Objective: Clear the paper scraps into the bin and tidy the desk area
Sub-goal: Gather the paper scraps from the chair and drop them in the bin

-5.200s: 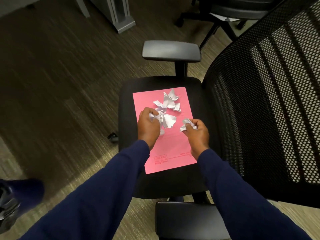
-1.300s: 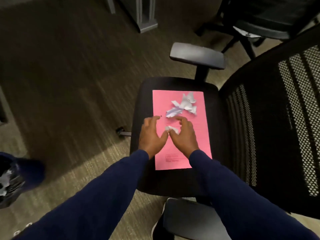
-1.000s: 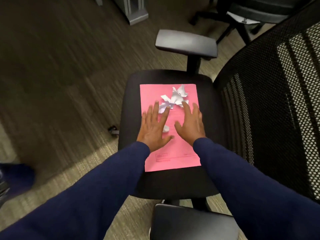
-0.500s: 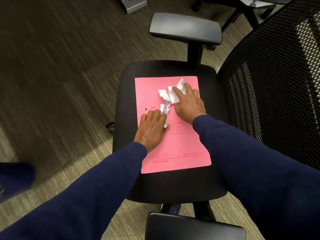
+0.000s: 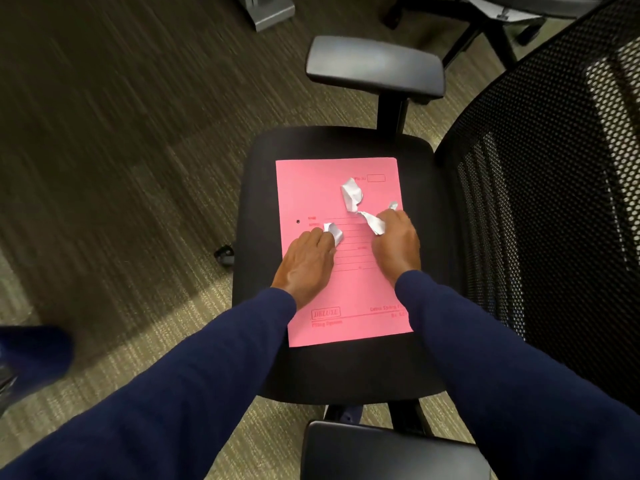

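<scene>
1. My left hand lies low on the pink folder, its fingers curled around a small white scrap at the fingertips.
2. My right hand is clenched over another scrap, which sticks out past the knuckles; a sliver of white also shows at the far side of that hand.
3. One crumpled scrap lies loose on the folder, just beyond both hands — the piece that I judge needs collecting next.
4. To do this well, I would sweep the loose piece toward the right hand's bundle with the fingertips rather than pinch at it, keeping the palm low so nothing already gathered escapes, and press lightly so the folder doesn't slide.
5. The folder rests flat on the black chair seat, which serves as the surface here. The mesh backrest stands to the right and an armrest at the far side.
6. Below is striped carpet — I can't pick out a bin with certainty, only a dark blue blurred shape at the left edge.
</scene>
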Tool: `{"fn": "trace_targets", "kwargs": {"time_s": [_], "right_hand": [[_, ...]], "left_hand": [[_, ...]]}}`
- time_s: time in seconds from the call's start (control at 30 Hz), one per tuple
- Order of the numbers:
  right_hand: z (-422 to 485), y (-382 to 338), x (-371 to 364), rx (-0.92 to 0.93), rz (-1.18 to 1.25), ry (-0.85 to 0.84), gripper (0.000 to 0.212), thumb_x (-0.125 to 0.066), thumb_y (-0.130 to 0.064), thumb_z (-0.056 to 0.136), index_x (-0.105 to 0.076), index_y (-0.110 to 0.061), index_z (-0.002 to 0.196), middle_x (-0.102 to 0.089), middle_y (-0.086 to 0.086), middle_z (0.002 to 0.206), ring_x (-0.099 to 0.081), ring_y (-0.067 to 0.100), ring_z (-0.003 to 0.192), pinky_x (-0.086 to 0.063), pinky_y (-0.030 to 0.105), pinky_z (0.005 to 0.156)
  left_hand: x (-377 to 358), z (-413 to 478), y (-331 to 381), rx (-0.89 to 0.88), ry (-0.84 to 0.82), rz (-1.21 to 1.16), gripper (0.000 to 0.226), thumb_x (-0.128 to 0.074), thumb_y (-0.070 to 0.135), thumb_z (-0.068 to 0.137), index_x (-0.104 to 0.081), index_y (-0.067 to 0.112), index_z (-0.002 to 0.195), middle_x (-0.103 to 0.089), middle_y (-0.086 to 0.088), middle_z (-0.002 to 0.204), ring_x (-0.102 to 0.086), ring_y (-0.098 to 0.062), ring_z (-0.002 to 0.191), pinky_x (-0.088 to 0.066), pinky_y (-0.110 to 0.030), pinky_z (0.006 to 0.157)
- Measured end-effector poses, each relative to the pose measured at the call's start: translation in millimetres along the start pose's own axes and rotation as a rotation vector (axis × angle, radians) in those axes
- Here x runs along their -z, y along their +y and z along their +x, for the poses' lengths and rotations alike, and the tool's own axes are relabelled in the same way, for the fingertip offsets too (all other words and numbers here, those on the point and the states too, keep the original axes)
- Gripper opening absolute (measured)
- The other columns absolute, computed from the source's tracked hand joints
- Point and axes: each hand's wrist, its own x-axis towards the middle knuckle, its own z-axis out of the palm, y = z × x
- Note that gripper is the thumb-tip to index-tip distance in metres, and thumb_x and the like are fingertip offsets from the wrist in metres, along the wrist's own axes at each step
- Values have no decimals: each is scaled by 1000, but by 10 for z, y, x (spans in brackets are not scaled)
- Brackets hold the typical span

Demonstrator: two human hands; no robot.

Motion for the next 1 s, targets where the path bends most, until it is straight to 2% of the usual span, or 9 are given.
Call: {"fn": "trace_targets", "kwargs": {"time_s": [0.1,0.17,0.23,0.37,0.47,0.57,0.67,0.8,1.0], "right_hand": [[-143,-64,9,-102,163,17,17,-48,-5,96,-62,-8,88,-60,10,99,-59,29,87,-44,31,66],[-246,-117,5,-149,236,15,20,-49,-13,99,-58,-11,82,-62,9,93,-60,29,81,-48,33,60],[-372,-192,-8,-200,318,-4,24,-52,-23,101,-58,-12,81,-65,8,87,-63,29,77,-55,40,63],[-623,-407,-41,-299,561,-21,25,-53,-36,102,-63,-21,84,-68,-3,83,-69,6,65,-50,22,57],[-773,-649,-93,-379,696,-43,26,-53,-41,100,-69,-23,90,-73,-2,88,-73,10,73,-55,25,61],[-901,-862,-144,-405,787,-76,21,-56,-37,101,-71,-23,95,-75,2,95,-73,19,85,-62,34,75],[-1013,-1074,-184,-400,882,-101,16,-57,-26,101,-72,-20,99,-72,6,100,-71,17,83,-61,36,86],[-1126,-1356,-244,-399,1000,-165,15,-58,-15,100,-72,-20,95,-74,5,95,-70,15,81,-62,31,82],[-1197,-1802,-422,-410,1208,-359,12,-62,-9,97,-72,-6,106,-76,3,84,-70,14,75,-59,23,70]], "left_hand": [[73,-68,19,44,15,-98,17,-41,17,104,-54,8,100,-54,-8,98,-47,-24,85,-42,-39,78],[126,-117,32,81,30,-166,16,-42,18,104,-54,8,101,-54,-7,100,-49,-24,88,-43,-38,79],[209,-181,28,108,74,-252,13,-45,16,102,-54,8,98,-54,-7,97,-49,-24,87,-43,-40,77],[361,-324,-8,151,141,-354,9,-49,12,99,-54,7,94,-54,-7,92,-50,-25,83,-42,-43,74],[514,-468,-148,187,186,-403,10,-48,15,99,-53,8,93,-53,-4,91,-51,-22,82,-42,-39,72],[668,-629,-313,215,235,-435,12,-48,12,99,-53,7,90,-52,-5,89,-49,-21,79,-39,-35,71],[837,-793,-482,258,274,-472,12,-48,9,99,-52,9,88,-49,-2,87,-47,-18,77,-35,-30,71],[1020,-966,-725,337,279,-515,10,-48,12,100,-54,7,93,-54,-4,92,-51,-20,82,-40,-33,72],[1266,-1125,-1107,513,327,-656,10,-50,23,101,-55,16,95,-58,3,92,-55,-14,84,-40,-26,70]]}}
